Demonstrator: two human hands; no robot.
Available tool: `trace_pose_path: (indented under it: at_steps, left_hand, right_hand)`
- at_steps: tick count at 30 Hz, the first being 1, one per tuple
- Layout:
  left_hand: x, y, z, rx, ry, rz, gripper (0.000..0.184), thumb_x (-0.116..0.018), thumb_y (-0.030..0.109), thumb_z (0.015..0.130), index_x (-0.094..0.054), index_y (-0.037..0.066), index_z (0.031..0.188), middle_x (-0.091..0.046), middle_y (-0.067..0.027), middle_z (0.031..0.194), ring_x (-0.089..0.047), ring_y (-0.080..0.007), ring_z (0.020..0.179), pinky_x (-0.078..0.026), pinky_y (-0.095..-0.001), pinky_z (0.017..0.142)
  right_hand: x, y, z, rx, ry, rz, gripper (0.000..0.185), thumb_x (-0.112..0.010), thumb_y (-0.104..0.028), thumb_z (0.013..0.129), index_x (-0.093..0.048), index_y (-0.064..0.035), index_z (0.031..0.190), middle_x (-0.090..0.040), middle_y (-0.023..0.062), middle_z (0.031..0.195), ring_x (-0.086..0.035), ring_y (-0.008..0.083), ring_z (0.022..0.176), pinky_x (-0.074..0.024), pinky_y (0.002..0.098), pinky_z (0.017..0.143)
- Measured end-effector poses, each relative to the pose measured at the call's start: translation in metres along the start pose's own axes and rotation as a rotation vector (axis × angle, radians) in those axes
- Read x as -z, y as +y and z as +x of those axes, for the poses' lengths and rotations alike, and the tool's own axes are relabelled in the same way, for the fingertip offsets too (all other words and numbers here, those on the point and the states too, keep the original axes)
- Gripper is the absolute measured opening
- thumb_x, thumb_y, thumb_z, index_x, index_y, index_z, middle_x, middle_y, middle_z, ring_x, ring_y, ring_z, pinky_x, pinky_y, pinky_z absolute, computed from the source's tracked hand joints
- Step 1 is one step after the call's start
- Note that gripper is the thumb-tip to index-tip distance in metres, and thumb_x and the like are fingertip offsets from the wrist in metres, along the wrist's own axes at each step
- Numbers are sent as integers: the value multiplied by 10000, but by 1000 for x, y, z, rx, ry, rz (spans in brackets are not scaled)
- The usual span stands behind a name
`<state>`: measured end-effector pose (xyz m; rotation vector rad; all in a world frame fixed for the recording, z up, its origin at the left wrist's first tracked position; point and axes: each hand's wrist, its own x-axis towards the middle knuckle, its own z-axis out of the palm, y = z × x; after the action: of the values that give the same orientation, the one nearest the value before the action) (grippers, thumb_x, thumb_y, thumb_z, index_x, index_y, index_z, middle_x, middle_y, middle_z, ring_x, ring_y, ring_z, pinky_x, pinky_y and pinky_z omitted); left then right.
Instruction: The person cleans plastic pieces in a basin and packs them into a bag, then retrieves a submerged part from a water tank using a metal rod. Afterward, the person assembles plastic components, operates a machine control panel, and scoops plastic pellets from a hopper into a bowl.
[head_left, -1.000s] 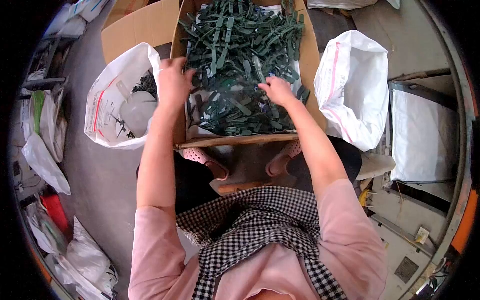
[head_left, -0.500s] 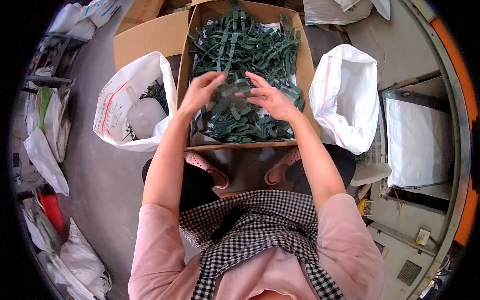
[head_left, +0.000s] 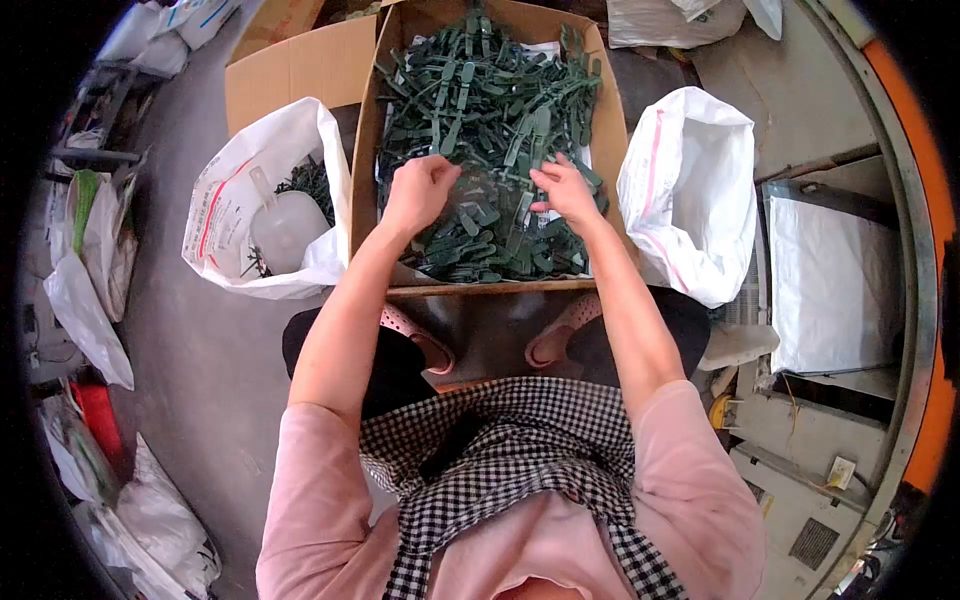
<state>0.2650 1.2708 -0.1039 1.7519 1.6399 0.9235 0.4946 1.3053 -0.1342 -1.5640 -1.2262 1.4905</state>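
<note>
A cardboard box [head_left: 366,150] full of dark green plastic pieces [head_left: 480,90], many joined in strips with flat paddle-shaped ends, stands in front of me. My left hand [head_left: 420,192] is over the box's left half, thumb and fingers pinched together; what they hold, if anything, is too small or blurred to make out. Over the right half, my right hand [head_left: 568,192] closes thumb and fingers on a green plastic strip [head_left: 522,208], which stretches above and below the fingertips. Beneath both hands lie more loose green pieces.
Left of the box is an open white sack [head_left: 215,215] with a translucent scoop-like container [head_left: 288,235] and small dark pieces inside. Another open white sack [head_left: 645,200] stands at the right. A cardboard flap [head_left: 295,80] sticks out at the back left; machinery [head_left: 835,280] lines the right.
Both hands have moved slightly apart and down. The blurred green piece between them is gone from there, and a green strip now shows at my right hand's fingers.
</note>
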Motion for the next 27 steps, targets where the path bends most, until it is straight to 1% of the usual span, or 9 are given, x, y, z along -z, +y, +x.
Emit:
trace_pose_path:
  at_steps: [3,6,11,16,20,23,25,26,27]
  left_hand:
    - [-9,-17,7,-3,102,-48,235,-557,215,874,-632,-7,890,-573,-66,627,-495,-125,549,-411,-281,542]
    - [-5,-19,15,67,39,-382,356,-499,330,917,-638,5,953,-612,-39,711,-509,-104,570,-412,-245,540]
    - [-11,-16,9,445,-551,-655,493,-404,457,922,-652,31,917,-581,-32,669,-514,-100,580,-372,-230,475]
    - [-4,14,2,562,-478,-1047,261,-475,267,924,-621,53,954,-582,-19,698,-515,-108,569,-394,-246,485]
    - [-13,-12,12,43,-217,-214,187,-503,161,883,-570,-8,929,-572,-87,700,-561,-172,652,-439,-332,591]
    - [-9,1,4,-203,-6,117,181,-507,161,878,-546,-8,929,-537,-129,681,-537,-186,630,-434,-337,603]
    - [-13,5,0,-285,-10,109,193,-503,184,894,-526,-6,911,-524,-147,696,-543,-204,639,-432,-365,608]
    - [-12,17,-4,-230,-97,-86,199,-491,195,907,-522,-2,903,-534,-126,699,-554,-199,656,-433,-367,609]
    - [-11,25,-4,-175,-181,-281,209,-479,205,921,-518,2,895,-545,-105,703,-565,-194,673,-435,-370,610]
  right_hand:
    - [-1,-21,-11,109,-78,-65,333,-527,-210,906,-545,-36,1189,-185,82,1471,-371,212,1247,-541,298,694]
    - [0,-41,-23,256,-372,165,360,-511,-177,906,-514,-139,1264,5,126,1497,-362,213,1271,-524,246,664]
    - [-8,-45,-28,342,-567,65,338,-531,-165,894,-554,-151,1231,-20,69,1508,-337,178,1279,-490,265,718]
    - [-11,-31,-18,554,-605,-56,341,-508,-30,865,-567,-87,1196,-179,56,1484,-239,203,1333,-343,341,992]
    - [-4,-36,-29,471,-308,55,552,-558,-26,801,-406,-69,1330,-287,102,1436,-255,245,1332,-303,367,1027]
    - [4,-59,-47,781,37,-155,768,-680,-281,733,-316,-45,1367,-351,152,1390,-259,302,1327,-185,456,1081]
    - [-18,-69,-62,860,-16,-906,911,-711,-448,681,-286,-45,1378,-337,192,1389,-236,327,1333,-138,501,1082]
    - [-26,-55,-52,816,-57,-1029,1139,-644,-712,568,-212,-69,1403,-295,210,1404,-228,333,1333,-82,537,1084]
    - [-34,-51,-50,648,-116,-1083,1191,-734,-614,558,-109,-88,1425,-302,192,1407,-233,318,1333,-128,510,1089]
